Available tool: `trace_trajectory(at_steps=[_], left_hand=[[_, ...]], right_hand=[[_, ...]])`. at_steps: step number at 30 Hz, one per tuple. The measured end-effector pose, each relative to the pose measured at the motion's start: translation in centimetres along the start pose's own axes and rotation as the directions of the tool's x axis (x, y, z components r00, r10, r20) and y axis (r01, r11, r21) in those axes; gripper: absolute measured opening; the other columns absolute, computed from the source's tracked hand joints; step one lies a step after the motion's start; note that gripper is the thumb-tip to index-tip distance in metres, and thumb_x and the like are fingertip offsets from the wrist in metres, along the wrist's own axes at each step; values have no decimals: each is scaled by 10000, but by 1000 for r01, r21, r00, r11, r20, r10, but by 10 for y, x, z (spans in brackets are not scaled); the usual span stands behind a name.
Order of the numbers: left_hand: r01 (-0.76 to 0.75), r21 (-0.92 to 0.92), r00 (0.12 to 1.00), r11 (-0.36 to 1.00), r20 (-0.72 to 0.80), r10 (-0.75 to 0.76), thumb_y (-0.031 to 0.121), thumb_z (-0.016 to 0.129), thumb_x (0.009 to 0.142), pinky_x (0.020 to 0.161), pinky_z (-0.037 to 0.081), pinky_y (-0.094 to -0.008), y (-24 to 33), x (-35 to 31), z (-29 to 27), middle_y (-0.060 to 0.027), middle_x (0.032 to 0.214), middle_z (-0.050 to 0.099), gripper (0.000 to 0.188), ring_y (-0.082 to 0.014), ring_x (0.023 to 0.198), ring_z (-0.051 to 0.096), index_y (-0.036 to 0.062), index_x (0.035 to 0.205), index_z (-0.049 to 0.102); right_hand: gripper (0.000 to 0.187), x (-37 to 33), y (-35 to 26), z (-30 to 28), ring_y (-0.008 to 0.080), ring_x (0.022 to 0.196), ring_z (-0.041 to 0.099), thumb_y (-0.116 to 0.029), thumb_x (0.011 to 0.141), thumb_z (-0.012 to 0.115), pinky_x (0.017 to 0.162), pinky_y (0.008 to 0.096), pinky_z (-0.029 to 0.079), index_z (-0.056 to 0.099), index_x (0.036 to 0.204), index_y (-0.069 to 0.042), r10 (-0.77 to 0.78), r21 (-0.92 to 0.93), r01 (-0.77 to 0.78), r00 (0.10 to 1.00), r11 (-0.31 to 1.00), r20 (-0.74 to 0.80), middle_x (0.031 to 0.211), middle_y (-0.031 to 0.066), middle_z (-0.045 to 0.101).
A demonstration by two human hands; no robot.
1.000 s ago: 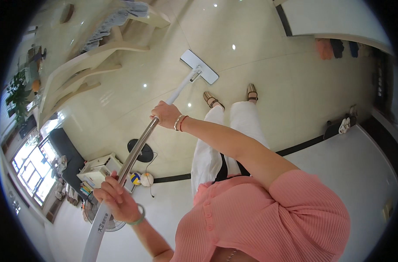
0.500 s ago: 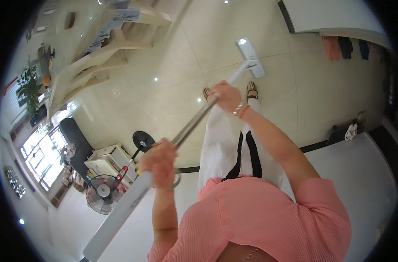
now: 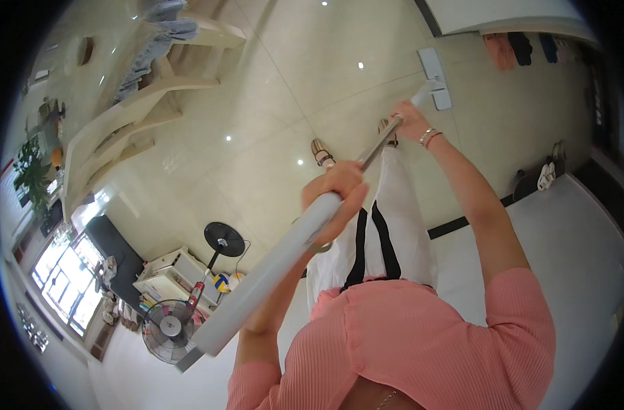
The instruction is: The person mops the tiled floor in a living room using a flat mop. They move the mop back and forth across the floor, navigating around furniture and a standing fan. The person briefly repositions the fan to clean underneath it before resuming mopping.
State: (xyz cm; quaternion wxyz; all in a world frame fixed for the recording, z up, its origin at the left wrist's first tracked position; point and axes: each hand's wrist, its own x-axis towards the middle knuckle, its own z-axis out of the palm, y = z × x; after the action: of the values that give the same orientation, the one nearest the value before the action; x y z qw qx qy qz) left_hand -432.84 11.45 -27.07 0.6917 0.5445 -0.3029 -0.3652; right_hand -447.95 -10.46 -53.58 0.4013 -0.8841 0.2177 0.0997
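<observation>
I hold a flat floor mop slantwise in front of my body. Its thick white handle reaches back toward the lower left, with a thin metal pole running forward from it. My left hand is wrapped round the pole just ahead of the white part. Further down, my right hand grips the pole's lower section. The white rectangular mop head lies on the tiled floor, ahead and to the right of my feet.
A wooden frame piece with curved rails and grey cloth stands at the far left. On the left are a standing fan, a small cabinet and a ball. White shoes sit at the right; clothes hang at the far right.
The mop head has slid to the right across the floor. Both hands have moved right and forward with the pole, the left one more, so they are closer together.
</observation>
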Motion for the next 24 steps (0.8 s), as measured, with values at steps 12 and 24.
trace_trajectory(at_steps=[12, 24], left_hand=[[156, 445, 944, 882, -329, -1, -57, 537, 816, 824, 462, -469, 191, -148, -185, -77, 646, 499, 202, -191, 628, 475, 69, 725, 409], [71, 428, 941, 901, -329, 82, 164, 638, 823, 622, 392, -380, 185, -158, -138, -18, 632, 364, 253, -171, 608, 377, 120, 713, 414]], right_hand=[[78, 50, -349, 187, 279, 911, 551, -196, 705, 634, 642, 456, 495, 616, 705, -121, -248, 317, 240, 969, 918, -13, 805, 44, 607], [151, 29, -356, 148, 252, 965, 577, -272, 754, 607, 663, 427, 524, 648, 758, -127, -326, 273, 268, 925, 924, 197, 785, 59, 629]])
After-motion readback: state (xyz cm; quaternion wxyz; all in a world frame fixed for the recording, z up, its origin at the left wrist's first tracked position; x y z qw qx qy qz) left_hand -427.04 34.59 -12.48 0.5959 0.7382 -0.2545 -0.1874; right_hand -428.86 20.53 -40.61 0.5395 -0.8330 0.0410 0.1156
